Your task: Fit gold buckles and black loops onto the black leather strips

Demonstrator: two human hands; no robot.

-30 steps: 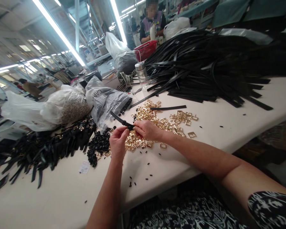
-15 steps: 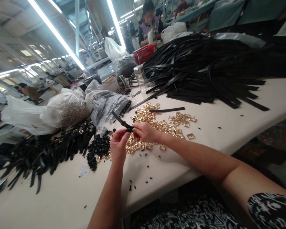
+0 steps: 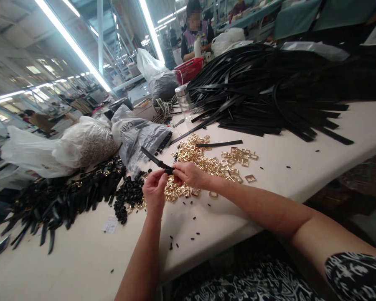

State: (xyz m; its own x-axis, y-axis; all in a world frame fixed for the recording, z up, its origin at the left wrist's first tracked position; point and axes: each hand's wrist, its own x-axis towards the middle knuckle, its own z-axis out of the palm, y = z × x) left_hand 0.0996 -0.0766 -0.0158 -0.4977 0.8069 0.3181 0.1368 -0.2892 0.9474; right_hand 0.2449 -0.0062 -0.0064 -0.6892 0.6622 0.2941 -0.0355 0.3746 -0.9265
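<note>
Both hands meet over the piles of small parts, pinching one short black strap whose free end points up and left. My left hand is closed on its lower end. Close beside it, my right hand grips the same end between thumb and fingers. A small black loop seems to sit around the strap near the fingers. Gold buckles lie behind and under the hands, and black loops are heaped to the left. Another black strap rests across the buckles.
Finished-looking straps with buckles cover the table's left side. Behind are plastic bags, a glass bottle, a red basket and a large bundle of black straps. A person sits across, at the back.
The held strap and both hands have shifted slightly left, and the strap's free end has swung a little to the left. Both hands keep their grip.
</note>
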